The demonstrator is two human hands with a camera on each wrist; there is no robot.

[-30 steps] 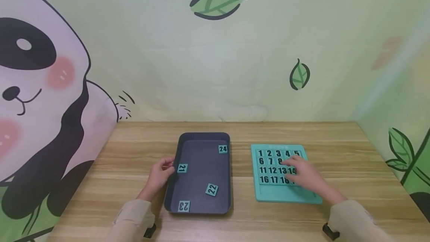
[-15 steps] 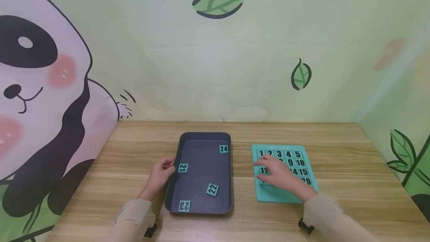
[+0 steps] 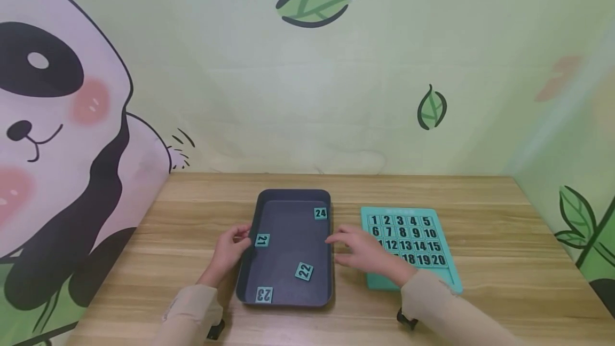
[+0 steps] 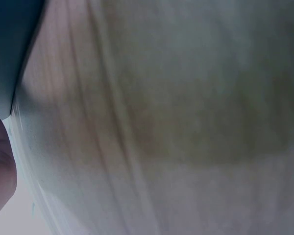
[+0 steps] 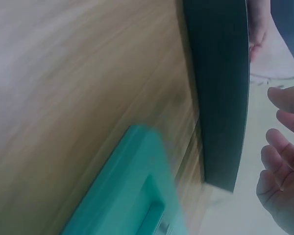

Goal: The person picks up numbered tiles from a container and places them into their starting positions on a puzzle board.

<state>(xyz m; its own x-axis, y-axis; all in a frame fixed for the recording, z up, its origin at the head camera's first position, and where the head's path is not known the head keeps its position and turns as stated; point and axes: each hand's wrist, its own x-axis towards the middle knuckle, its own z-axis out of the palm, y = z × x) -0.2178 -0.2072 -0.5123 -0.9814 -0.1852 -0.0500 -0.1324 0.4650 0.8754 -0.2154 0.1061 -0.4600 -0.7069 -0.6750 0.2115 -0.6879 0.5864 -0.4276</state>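
Note:
My left hand (image 3: 231, 249) is at the left rim of a dark blue-grey tray (image 3: 283, 218), its thumb and curled fingers gripping the wall. Number tiles lie inside: 21 (image 3: 261, 240) by the left wall, 22 (image 3: 304, 271) turned askew, 23 (image 3: 264, 295) upside down at the near left, and 24 (image 3: 320, 213) at the far right. My right hand (image 3: 367, 252) reaches over the tray's right rim, fingers spread and holding nothing. Its wrist passes above a turquoise number board (image 3: 413, 281) and hides some of its lower-left tiles. In the right wrist view the fingers (image 5: 284, 105) are apart.
Both tray and board lie on a wood-grain table (image 3: 490, 239), with a strip of table between them. Behind stands a pale green backdrop (image 3: 230, 79) with a panda (image 3: 103, 175) and leaves printed on it.
My right hand has moved left from over the board's tiles to the tray's right rim. The left hand, the tray and its tiles stay in place.

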